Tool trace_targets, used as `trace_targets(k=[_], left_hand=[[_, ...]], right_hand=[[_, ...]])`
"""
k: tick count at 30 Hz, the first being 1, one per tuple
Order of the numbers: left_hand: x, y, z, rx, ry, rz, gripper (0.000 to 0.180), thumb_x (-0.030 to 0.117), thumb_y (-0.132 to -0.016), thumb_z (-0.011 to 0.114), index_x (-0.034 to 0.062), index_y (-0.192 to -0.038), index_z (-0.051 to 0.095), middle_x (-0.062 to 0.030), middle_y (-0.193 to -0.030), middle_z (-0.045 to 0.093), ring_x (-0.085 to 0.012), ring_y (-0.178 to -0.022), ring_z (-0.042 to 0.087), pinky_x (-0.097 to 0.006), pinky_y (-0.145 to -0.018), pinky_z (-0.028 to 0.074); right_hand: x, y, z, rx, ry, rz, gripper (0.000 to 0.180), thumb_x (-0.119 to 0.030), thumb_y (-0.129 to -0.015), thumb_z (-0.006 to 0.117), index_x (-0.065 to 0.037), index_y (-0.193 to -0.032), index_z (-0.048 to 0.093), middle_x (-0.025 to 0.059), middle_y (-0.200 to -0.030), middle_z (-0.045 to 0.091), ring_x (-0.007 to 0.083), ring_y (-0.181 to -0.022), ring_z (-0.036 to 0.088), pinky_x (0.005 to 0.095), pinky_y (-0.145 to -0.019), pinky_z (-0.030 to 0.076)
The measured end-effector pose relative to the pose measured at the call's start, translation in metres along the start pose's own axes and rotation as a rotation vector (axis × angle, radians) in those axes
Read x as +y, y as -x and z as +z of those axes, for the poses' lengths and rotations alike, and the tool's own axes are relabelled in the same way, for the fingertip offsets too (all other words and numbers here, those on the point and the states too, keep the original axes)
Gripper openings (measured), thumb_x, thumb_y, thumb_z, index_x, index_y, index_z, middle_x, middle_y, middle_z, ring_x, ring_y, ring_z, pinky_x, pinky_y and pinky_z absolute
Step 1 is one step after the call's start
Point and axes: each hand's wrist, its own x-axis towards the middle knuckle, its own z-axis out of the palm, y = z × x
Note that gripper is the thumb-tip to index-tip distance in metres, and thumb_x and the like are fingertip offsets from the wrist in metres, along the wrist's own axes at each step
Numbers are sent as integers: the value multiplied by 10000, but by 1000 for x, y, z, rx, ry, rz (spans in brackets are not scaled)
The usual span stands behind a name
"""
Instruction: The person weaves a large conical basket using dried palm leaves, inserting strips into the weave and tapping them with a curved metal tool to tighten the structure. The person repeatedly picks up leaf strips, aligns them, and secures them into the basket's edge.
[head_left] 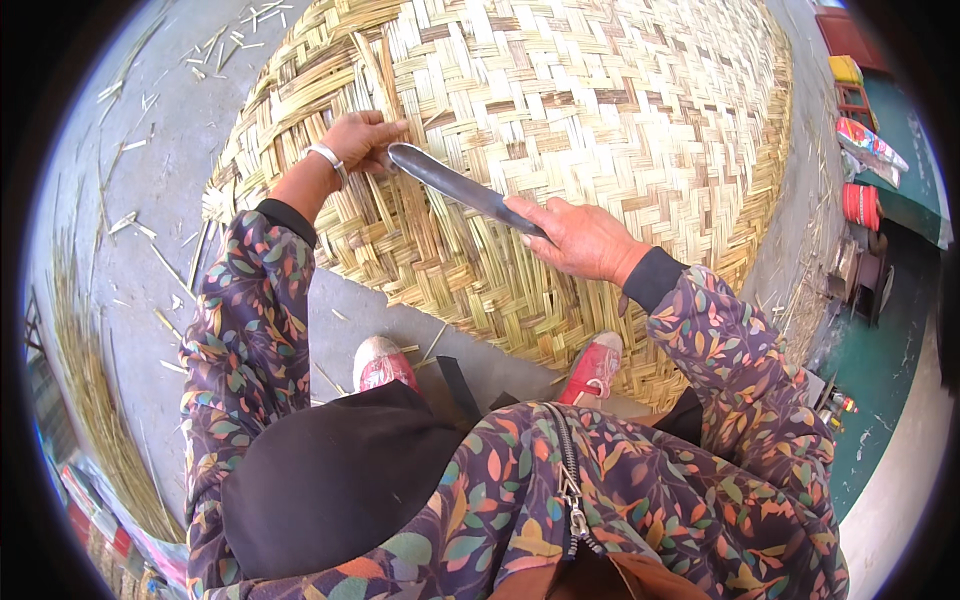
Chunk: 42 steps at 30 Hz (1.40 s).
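Note:
A large mat of woven reed strips (pixel 600 130) spreads over the floor in front of me, its near edge by my feet. My right hand (pixel 585 240) is closed round one end of a long grey metal tool (pixel 460 187), narrow and slightly hollowed, with a rounded tip. The tool slants up and left across the mat. Beside its tip, my left hand (pixel 365 142) bends its fingers over loose reed strips (pixel 388 85) near the mat's left edge, seemingly pinching one. The fingertips are partly hidden.
Cut reed scraps (pixel 235 45) litter the grey floor (pixel 150 190) on the left. A bundle of long reeds (pixel 95 370) lies at the far left. On the right stand a red round container (pixel 861 206) and a yellow stool (pixel 846 70). My red shoes (pixel 597 365) touch the mat's near side.

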Motion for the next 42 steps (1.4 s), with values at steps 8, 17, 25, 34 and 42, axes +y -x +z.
trace_targets(k=[8, 17, 25, 34, 42], left_hand=[[39, -18, -15, -26, 110, 99, 265, 289, -941, 624, 50, -1056, 625, -7, -928, 703, -24, -561, 529, -163, -491, 432], [22, -12, 1, 94, -5, 191, 276, 265, -953, 605, 4, -1028, 662, -22, -879, 685, -81, -661, 656, -196, -562, 500], [-19, 31, 52, 290, -323, 385, 262, 221, -956, 586, -29, -948, 664, -38, -736, 661, -83, -558, 619, -226, -520, 493], [-23, 36, 68, 452, -500, 343, 243, 265, -936, 612, 39, -977, 690, -18, -706, 655, -80, -540, 580, -258, -532, 481], [18, 20, 21, 228, -565, 382, 322, 343, -937, 610, 40, -979, 711, -38, -806, 697, -107, -737, 620, -285, -709, 496]], right_hand=[[-4, -29, -19, -100, 84, 9, 527, -361, -938, 500, -251, -1439, 377, 196, -917, 635, 366, -802, 640, 477, -710, 498], [-1, -47, -11, -193, -12, 3, 545, -369, -975, 447, -235, -1484, 304, 207, -795, 648, 387, -740, 624, 493, -703, 491], [8, -48, 2, -163, -144, -27, 520, -410, -970, 427, -233, -1454, 363, 219, -822, 657, 396, -780, 635, 505, -758, 496], [15, -51, 21, -92, -193, -57, 513, -407, -964, 427, -253, -1449, 364, 227, -919, 666, 399, -848, 640, 507, -784, 496], [-4, -44, -8, -153, -31, 44, 497, -431, -965, 418, -266, -1432, 386, 189, -954, 680, 366, -902, 652, 490, -793, 503]])
